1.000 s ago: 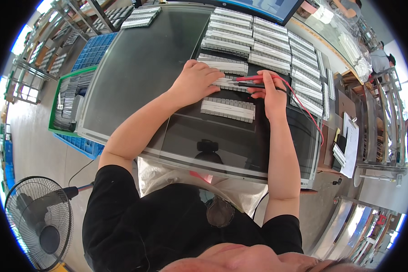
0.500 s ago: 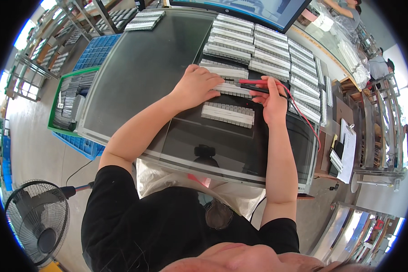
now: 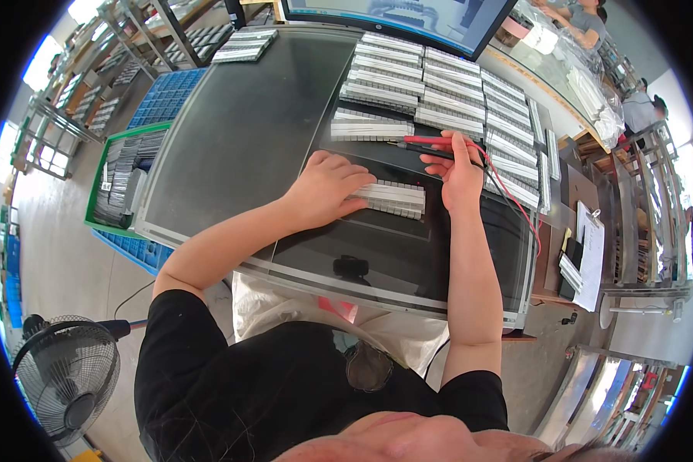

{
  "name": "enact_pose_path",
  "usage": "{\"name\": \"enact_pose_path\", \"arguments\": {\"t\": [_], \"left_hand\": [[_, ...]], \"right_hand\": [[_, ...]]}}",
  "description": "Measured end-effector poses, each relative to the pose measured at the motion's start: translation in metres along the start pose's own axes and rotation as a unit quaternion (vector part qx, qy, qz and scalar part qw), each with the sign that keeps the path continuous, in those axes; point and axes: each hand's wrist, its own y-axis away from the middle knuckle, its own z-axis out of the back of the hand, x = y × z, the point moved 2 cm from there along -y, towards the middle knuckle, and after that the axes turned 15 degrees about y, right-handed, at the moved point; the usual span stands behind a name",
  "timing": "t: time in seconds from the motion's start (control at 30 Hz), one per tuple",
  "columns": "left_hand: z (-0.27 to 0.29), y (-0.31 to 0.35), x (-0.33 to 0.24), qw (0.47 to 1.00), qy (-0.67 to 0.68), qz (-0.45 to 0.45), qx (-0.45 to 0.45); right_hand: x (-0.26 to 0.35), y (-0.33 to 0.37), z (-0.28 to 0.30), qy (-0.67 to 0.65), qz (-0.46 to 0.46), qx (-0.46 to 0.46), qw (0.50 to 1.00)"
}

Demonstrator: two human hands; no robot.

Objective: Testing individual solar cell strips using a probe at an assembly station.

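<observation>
A grey-and-white segmented strip (image 3: 399, 199) lies on the dark glass tabletop nearest to me. My left hand (image 3: 329, 191) closes over its left end, fingers on the far side and thumb on the near side. In my right hand (image 3: 460, 171) is a pair of test probes, one red (image 3: 430, 140) and one black (image 3: 423, 148), pinched together with tips pointing left. The tips hover beside another segmented strip (image 3: 371, 127) farther away; whether they touch it I cannot tell. Thin red and black leads trail from the probes toward the table's right side.
Rows of similar strips (image 3: 450, 88) fill the table's far right, below a monitor (image 3: 408, 19). Another stack (image 3: 245, 46) sits at the far left corner. A green crate (image 3: 100, 173) of dark parts stands left, a fan (image 3: 68, 381) lower left, a clipboard (image 3: 589, 258) right.
My left hand has come nearer to me, from the middle strip to the nearest one. The middle strip no longer lies apart under the probes. My right hand has barely moved.
</observation>
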Motion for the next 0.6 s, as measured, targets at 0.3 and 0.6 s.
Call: {"name": "enact_pose_path", "arguments": {"t": [0.3,0.6], "left_hand": [[0.004,-0.038,0.055,0.985,-0.097,0.051,-0.135],[0.014,-0.038,0.054,0.983,-0.137,0.006,-0.119]], "right_hand": [[0.000,0.001,-0.001,0.017,0.002,-0.008,1.000],[0.001,0.002,-0.002,0.023,-0.007,-0.013,1.000]]}}
